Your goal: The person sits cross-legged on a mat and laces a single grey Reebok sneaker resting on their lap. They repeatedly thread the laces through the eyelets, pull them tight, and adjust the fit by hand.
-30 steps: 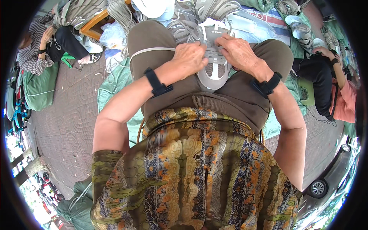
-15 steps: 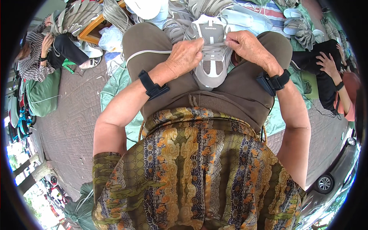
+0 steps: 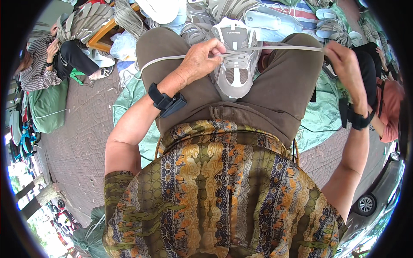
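Between my knees rests a grey and white sneaker (image 3: pixel 235 77), its toe toward me and its tongue away. My right hand (image 3: pixel 345 64) is out past my right knee, closed on one end of a pale shoelace (image 3: pixel 292 47), which runs taut from the shoe's eyelets across the thigh. At the left side of the lacing my left hand (image 3: pixel 202 59) pinches the lace close to the shoe. Another length of lace lies in a curve over my left thigh. Both wrists wear black straps with a small dark box.
Ahead of my knees lie piled grey shoe uppers (image 3: pixel 198 17) and pale blue insoles (image 3: pixel 269 21). A wooden frame (image 3: pixel 102 35) and a clear plastic bag (image 3: pixel 124 44) are at left. People sit on both sides. Green sheeting (image 3: pixel 318 116) covers paving around me; a grey car (image 3: pixel 374 206) stands behind right.
My right hand has swung outward to the right from beside the shoe, drawing the lace out straight. The left hand stays near the lacing, its fingers shifted slightly.
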Motion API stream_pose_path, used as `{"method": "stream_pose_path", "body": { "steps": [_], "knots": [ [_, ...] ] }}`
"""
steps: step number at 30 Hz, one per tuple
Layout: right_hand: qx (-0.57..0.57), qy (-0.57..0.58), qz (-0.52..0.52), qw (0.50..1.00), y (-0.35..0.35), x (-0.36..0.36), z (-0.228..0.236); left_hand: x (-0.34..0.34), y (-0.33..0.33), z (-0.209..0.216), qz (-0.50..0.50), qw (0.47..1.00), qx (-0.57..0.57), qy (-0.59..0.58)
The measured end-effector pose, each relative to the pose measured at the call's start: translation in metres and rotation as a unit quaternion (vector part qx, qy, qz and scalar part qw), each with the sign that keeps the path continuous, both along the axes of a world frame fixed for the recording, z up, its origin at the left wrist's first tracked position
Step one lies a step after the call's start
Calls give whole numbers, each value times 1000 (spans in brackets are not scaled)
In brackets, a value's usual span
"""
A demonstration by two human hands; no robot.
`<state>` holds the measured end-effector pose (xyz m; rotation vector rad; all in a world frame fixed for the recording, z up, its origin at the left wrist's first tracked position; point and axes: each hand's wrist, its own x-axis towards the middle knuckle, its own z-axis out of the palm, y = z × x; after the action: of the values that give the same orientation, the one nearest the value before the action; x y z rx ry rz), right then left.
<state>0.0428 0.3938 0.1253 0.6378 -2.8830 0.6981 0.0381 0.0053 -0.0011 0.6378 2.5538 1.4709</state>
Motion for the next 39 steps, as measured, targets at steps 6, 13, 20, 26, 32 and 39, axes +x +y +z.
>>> {"method": "stream_pose_path", "body": {
  "steps": [6, 13, 20, 26, 32, 39],
  "knots": [
    [141, 125, -136, 973, 88, 9, 16, 0, 8, -2, 2, 984, -108, 142],
    [232, 182, -159, 942, 113, -6, 9, -9, 8, -5, -20, 935, -257, 244],
    [233, 101, -154, 955, 189, -69, 2, -21, 20, -8, -42, 909, -332, 250],
    [205, 16, -159, 966, 146, -87, -39, -24, 10, -10, -24, 936, -291, 196],
    [33, 102, 1, 994, -8, -45, -42, -13, -10, -8, 3, 943, -312, 111],
    [194, 122, 103, 968, -118, -18, -120, -21, -31, 3, -50, 943, -311, 110]
  ]
}}
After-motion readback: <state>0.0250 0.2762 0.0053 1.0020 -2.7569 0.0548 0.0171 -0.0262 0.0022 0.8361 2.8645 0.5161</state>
